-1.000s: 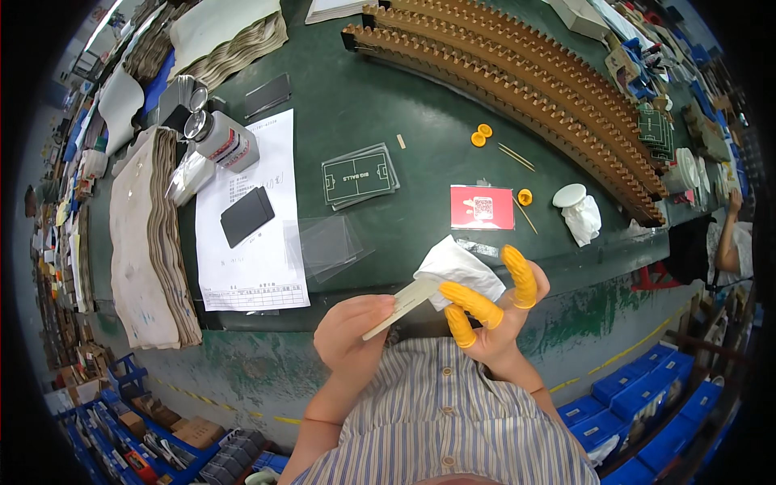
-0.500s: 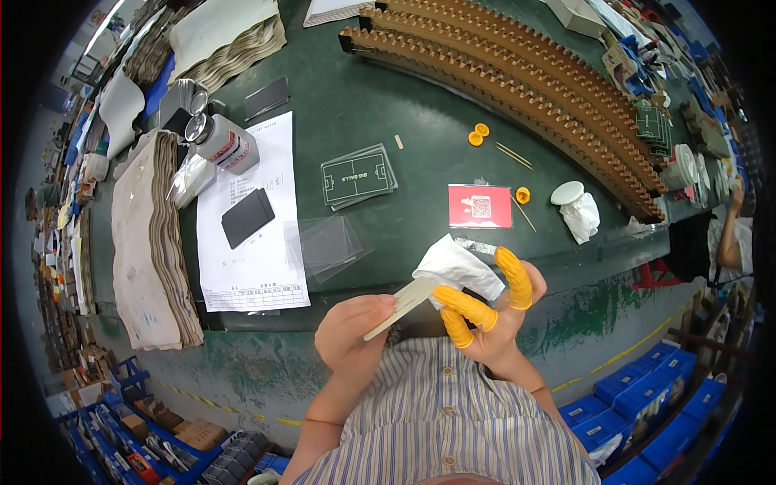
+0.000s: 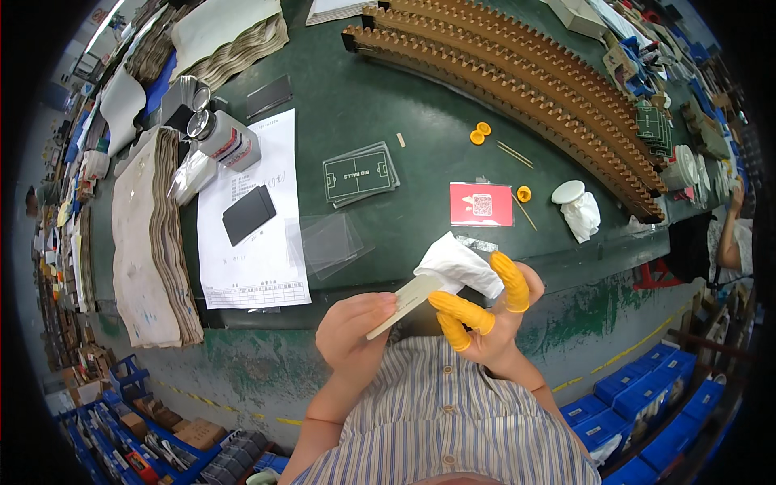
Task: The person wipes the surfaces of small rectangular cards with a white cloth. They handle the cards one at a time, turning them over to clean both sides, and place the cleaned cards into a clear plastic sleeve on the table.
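Note:
My left hand (image 3: pixel 349 327) is closed round the lower end of a pale, thin rectangular plate (image 3: pixel 404 305), which tilts up to the right. Beside its upper end is my right hand (image 3: pixel 491 323), with yellow finger cots on three fingers. Those fingers are stretched and apart, and one tip is at or very near the plate's edge; contact is unclear. Behind both, a crumpled white cloth (image 3: pixel 457 265) lies at the table's near edge, partly hidden by the plate and the fingers. Whether the right hand touches the cloth cannot be told.
On the green table (image 3: pixel 347 105) are a red printed card (image 3: pixel 465 212), stacked green pitch-patterned cards (image 3: pixel 352 179), clear sheets (image 3: pixel 331 246) and black cards (image 3: pixel 249 216) on paper. A metal bottle (image 3: pixel 230 144), a white-capped cloth bundle (image 3: pixel 578 214) and long slotted wooden racks (image 3: pixel 501 89) stand farther out.
My right hand's yellow-covered fingers have shifted slightly left toward the plate. The left hand keeps its hold on the plate with almost no movement.

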Available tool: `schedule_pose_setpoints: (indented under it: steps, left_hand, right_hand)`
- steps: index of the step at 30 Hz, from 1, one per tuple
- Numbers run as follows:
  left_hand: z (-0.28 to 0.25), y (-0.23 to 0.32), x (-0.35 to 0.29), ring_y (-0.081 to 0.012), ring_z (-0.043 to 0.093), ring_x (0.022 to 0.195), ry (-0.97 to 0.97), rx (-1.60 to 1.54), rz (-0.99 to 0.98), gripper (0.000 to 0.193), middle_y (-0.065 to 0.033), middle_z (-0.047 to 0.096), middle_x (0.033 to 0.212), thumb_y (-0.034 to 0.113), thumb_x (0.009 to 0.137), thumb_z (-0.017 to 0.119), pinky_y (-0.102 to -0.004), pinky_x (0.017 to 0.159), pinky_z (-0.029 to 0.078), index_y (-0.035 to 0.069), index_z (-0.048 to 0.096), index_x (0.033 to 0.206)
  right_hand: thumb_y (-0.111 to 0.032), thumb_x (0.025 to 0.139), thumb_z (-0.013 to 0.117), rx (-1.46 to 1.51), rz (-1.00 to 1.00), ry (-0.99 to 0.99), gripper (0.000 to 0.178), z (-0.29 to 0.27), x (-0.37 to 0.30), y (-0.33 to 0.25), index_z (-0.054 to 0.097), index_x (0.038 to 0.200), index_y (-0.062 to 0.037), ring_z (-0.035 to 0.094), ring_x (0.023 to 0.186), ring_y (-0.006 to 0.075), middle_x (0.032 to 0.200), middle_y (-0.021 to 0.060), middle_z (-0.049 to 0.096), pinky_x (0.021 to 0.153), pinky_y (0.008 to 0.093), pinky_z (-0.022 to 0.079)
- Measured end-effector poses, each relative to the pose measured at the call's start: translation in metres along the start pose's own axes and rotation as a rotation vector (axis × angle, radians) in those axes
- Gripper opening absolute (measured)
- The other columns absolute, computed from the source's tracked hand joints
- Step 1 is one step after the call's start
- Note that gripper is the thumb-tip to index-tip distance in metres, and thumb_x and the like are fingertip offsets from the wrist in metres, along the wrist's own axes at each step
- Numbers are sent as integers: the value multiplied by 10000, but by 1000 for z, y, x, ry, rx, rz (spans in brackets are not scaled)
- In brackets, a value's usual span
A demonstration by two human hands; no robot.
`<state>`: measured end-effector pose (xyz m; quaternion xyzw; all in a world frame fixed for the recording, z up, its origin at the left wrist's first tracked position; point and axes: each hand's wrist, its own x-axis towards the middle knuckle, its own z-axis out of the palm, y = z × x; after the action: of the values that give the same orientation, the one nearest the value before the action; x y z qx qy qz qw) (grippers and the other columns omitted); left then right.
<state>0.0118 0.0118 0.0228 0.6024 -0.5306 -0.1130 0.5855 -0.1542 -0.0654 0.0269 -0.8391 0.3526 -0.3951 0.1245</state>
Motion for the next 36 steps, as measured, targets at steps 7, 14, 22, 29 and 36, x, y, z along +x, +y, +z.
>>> schedule_pose_setpoints:
  steps: [7, 14, 22, 29, 36]
  left_hand:
    - [-2, 3, 2, -258, 655, 839, -54, 21, 28, 198, -142, 670, 891, -88, 705, 685, -316, 758, 520, 14, 638, 869]
    - [-2, 2, 3, -256, 656, 837, -57, 39, 44, 198, -135, 672, 885, -75, 703, 694, -311, 754, 521, 19, 641, 868]
    - [1, -2, 3, -226, 662, 822, -16, 61, 46, 293, -81, 683, 873, -66, 601, 711, -286, 705, 512, 58, 683, 864]
    - [0, -2, 2, -226, 661, 827, -20, 63, 36, 302, -79, 684, 891, -67, 597, 705, -287, 703, 510, 62, 685, 869]
    - [0, -3, 1, -223, 661, 829, -23, 70, 38, 303, -77, 686, 898, -56, 602, 701, -285, 700, 507, 67, 685, 878]
  right_hand:
    - [-224, 694, 714, 90, -3, -24, 245, 2, -6, 3, 733, 930, -286, 240, 1178, 303, 1258, 131, 316, 978, 423, 282]
    - [-239, 696, 708, 23, -22, -71, 260, 0, -5, 3, 731, 947, -302, 238, 1178, 303, 1277, 129, 310, 984, 421, 266]
    - [-253, 702, 712, 16, -35, -17, 249, 1, -2, 1, 721, 937, -334, 279, 1135, 293, 1263, 100, 364, 917, 404, 302]
    - [-235, 704, 702, 12, -26, -56, 274, 1, -2, -2, 725, 954, -345, 283, 1121, 292, 1240, 96, 376, 913, 404, 298]
    - [-255, 686, 734, 45, -78, -61, 342, 0, 7, -8, 684, 1024, -280, 331, 1097, 263, 1194, 82, 398, 870, 366, 333]
